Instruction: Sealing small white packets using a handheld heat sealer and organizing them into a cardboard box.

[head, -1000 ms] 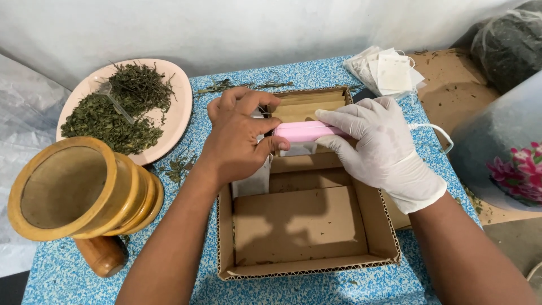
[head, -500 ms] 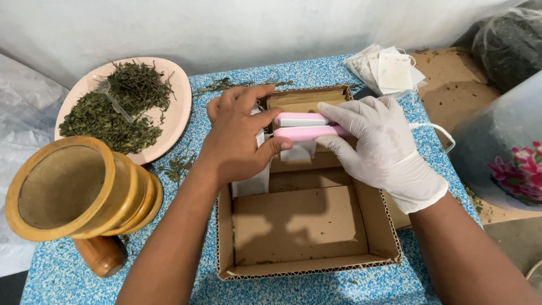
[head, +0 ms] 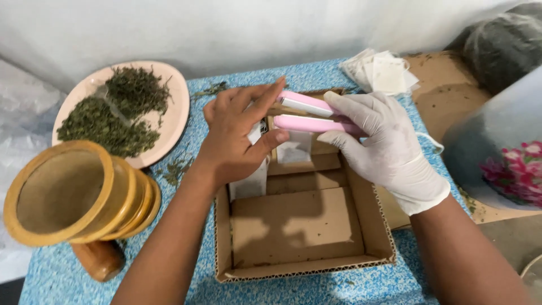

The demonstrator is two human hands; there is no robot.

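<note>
My right hand, in a white glove, grips a pink and white clamp-like sealer whose two jaws stand apart above the far end of a shallow cardboard box. My bare left hand rests beside the sealer's tip, fingers against a small white paper sachet that hangs under the jaws. A second white sachet leans on the box's left inner wall below my left palm.
A pink plate with dried green leaves sits at the back left. A wooden mortar lies on its side at the left. A stack of white sachets lies at the back right, near a flowered container.
The sealer's jaws have opened, from closed to spread apart. My left fingers have lifted and stretched out along its tip. The white sachet now shows below the jaws.
</note>
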